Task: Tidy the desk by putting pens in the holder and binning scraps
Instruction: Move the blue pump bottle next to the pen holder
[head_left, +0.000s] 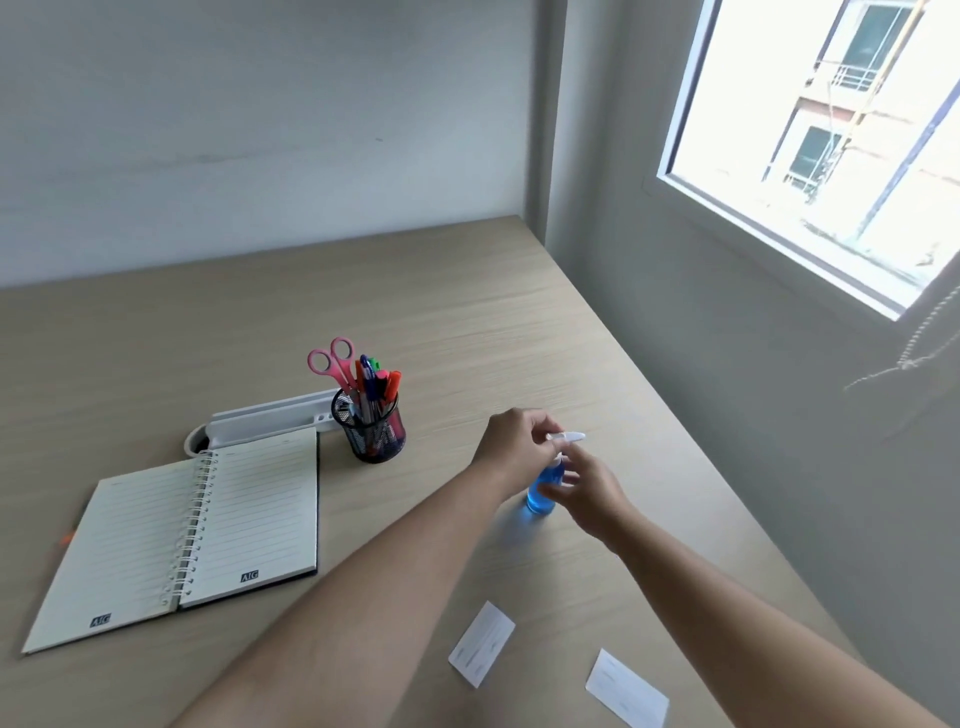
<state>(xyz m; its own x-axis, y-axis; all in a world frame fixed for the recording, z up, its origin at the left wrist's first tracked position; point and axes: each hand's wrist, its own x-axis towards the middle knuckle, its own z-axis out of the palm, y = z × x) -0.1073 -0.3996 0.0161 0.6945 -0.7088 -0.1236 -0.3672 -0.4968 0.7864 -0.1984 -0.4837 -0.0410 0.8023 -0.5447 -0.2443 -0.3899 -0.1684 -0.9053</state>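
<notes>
1. The left hand (514, 441) is closed around the white spray nozzle (569, 438) at the top of a small clear bottle of blue liquid (543, 491), fingers curled over the head.
2. The right hand (584, 493) wraps the bottle's right side, fingers loosely bent against its body; the bottle stands upright on the pale wood-grain desk (467, 312), near its right edge.
3. Both bare forearms reach in from the lower right, crossing over the desktop.
4. Nearer the person, two small white rectangular paper scraps lie flat on the desk: one (482, 643) just under the left forearm, the other (627, 688) between the two forearms, a little apart from the first.
5. To the left of the hands stands a black wire-mesh pen holder (371, 431), upright, filled with coloured pens (376, 387) and pink-handled scissors (332, 361).
6. Just behind the holder sits a white plastic desk tray (270, 415).
7. In front of the tray, an open spiral-bound lined notebook (182, 540) lies flat.
8. A bright window (831, 130) fills the wall on the right.
</notes>
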